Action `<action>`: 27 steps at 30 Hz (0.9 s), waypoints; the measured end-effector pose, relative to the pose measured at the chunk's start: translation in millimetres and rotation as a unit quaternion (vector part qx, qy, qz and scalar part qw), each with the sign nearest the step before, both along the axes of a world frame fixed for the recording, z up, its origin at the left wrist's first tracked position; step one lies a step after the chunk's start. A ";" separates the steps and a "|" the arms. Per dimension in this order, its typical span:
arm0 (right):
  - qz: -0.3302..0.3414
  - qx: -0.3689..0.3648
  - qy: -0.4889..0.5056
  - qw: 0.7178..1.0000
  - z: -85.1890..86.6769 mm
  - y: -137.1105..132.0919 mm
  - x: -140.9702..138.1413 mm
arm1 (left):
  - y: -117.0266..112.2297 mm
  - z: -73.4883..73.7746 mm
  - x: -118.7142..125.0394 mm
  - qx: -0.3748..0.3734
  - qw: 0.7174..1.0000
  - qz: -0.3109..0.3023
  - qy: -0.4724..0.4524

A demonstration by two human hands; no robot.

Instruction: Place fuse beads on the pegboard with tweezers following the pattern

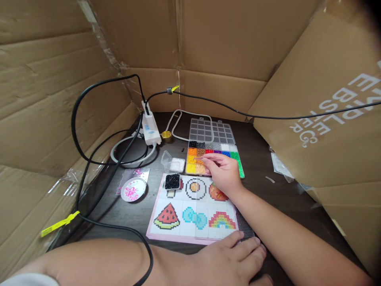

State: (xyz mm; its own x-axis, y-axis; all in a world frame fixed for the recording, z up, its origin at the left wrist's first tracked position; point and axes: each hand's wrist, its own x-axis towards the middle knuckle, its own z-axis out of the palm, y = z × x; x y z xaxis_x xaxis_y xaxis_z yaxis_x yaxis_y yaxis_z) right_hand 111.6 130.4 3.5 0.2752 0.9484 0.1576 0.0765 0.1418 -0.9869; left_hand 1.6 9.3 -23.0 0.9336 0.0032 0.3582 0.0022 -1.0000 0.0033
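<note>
Tweezers (205, 158) pinched between thumb and fingertips of right hand (225, 173), thin, pointing left, tips over the orange and yellow compartments at the left side of bead box (241, 170). Right hand closed round them, hovering above the box's near edge, wrist over the far right corner of pegboard (190, 228). Bead box set on dark surface (268, 198), beads sorted by colour: black, grey and white along the back, then orange, red, purple, blue, green and yellow nearer. Clear lid (212, 130) folded back flat behind it. Pegboard just in front of the box, with bead pictures on it, among them a watermelon (167, 216) and a rainbow (222, 219) in the near row. Left hand (235, 254) open, fingers flat and slightly spread, lying on the near right corner of the pegboard, gripping nothing. Small tray of black beads (172, 181) on the pegboard's far left corner; clear tub of white beads (176, 163) just beyond; round dish (133, 189) of pink beads to the left. White power strip (150, 128) and black cables (279, 118) further back. Cardboard walls (44, 99) all round.
</note>
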 end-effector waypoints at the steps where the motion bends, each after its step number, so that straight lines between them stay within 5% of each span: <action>1: -0.001 -0.001 -0.004 1.000 0.3 0.1 -0.3 | -0.1 -0.5 0.1 0.001 1.000 0.001 -0.002; 21: -0.004 -0.006 -0.012 1.000 2.7 0.2 -0.9 | -0.3 6.2 2.9 -0.009 1.000 -0.001 0.012; 27: -0.018 -0.016 0.008 1.000 6.8 0.0 0.8 | -2.7 23.7 -1.6 -0.079 0.994 0.000 0.075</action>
State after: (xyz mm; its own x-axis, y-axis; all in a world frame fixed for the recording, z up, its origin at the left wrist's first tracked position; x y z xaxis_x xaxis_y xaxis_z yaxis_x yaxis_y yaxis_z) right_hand 112.4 130.4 10.3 0.3122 0.9421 0.1226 0.0649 0.1076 -0.9921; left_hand 0.1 6.5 0.6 0.9765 0.0480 0.2102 0.0142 -0.9871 0.1597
